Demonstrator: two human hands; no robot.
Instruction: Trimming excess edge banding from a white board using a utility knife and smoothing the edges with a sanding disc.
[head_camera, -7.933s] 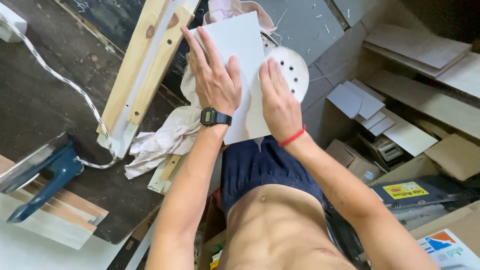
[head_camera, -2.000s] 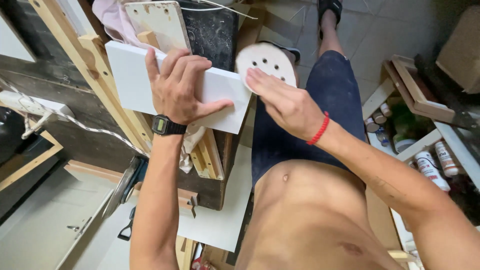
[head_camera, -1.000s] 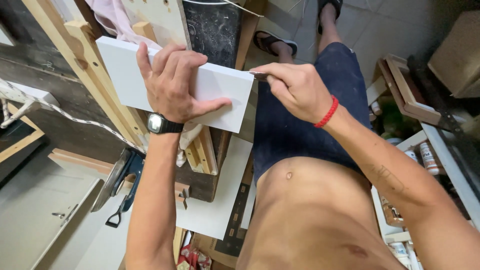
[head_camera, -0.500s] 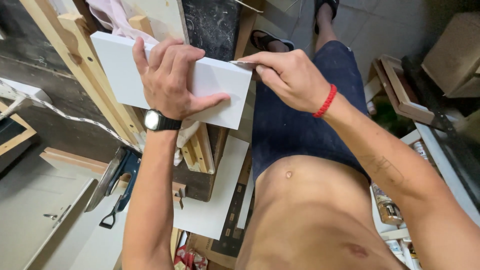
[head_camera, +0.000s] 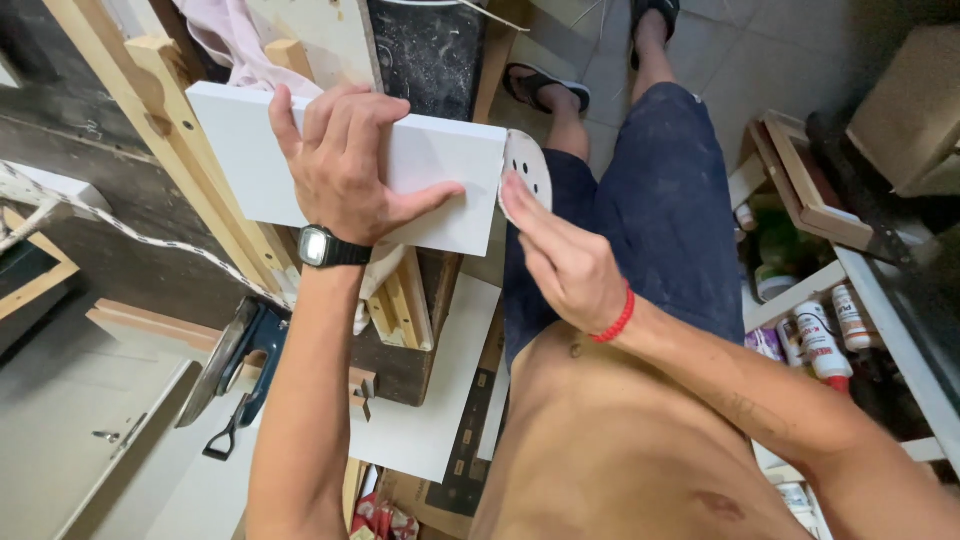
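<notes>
Two bare hands work one white board (head_camera: 440, 190) held over a cluttered workbench (head_camera: 120, 250). Left hand (head_camera: 345, 165), wearing a black digital wristwatch (head_camera: 325, 247), lies flat on the board's broad face, fingers spread over the top edge and thumb stretched along the lower edge, pinning the board rather than gripping it. Right hand (head_camera: 560, 260), with a red cord bracelet (head_camera: 615, 320) at the wrist, presses a round sanding disc (head_camera: 525, 180) against the board's right end with flat, extended fingers; the disc is pale and pierced with small holes.

The board is rectangular, thick, square-edged and smooth, with a matt white coating; it looks stiff and moderately light, probably a coated panel. Its slick faces would likely slide under a loose palm, so a hold across the face with fingers hooked over one long edge seems the securest. The corners and coating appear liable to chip or scuff. The disc looks thin, flexible and abrasive, best backed by flat fingers.

Behind the board stand raw wooden battens (head_camera: 160, 130), pale and drilled, and a crumpled pinkish cloth (head_camera: 235, 40). A blue clamp (head_camera: 245, 370) lies lower left; bottles (head_camera: 820, 340) crowd a shelf on the right.
</notes>
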